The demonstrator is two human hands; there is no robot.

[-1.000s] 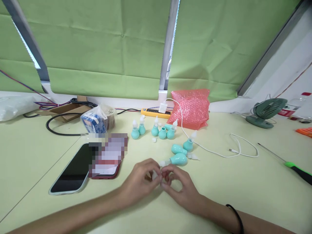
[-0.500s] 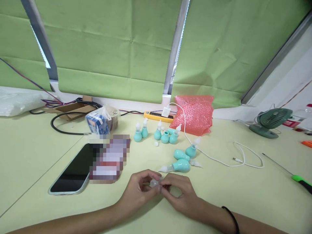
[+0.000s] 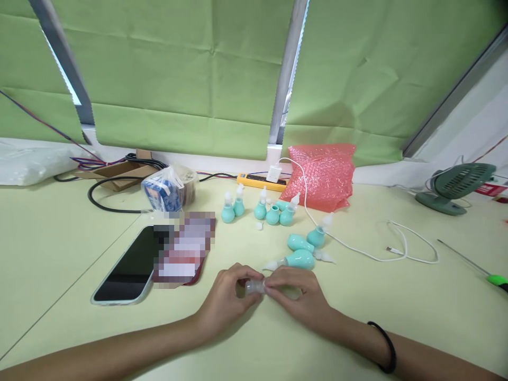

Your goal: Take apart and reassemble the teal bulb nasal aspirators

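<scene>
A small clear plastic nozzle piece lies sideways between my two hands, low over the table. My left hand grips it between thumb and fingertips. At its right end, my right hand pinches it with thumb and forefinger; the fingertips hide that end. Just beyond the right hand, a teal nasal aspirator with a clear tip lies on its side, beside another lying teal bulb and an upright aspirator. Several more stand farther back, among them an uncapped teal bulb. Near them is a small whitish cap.
Two phones, one with a dark screen and one blurred, lie at left. Behind are a wrapped packet, a yellow power strip and pink bubble wrap. A white cable, a fan and a screwdriver are at right.
The view has shifted slightly, so the table things appear a little higher and farther right. My hands have turned the clear piece, and more of its side shows between them.
</scene>
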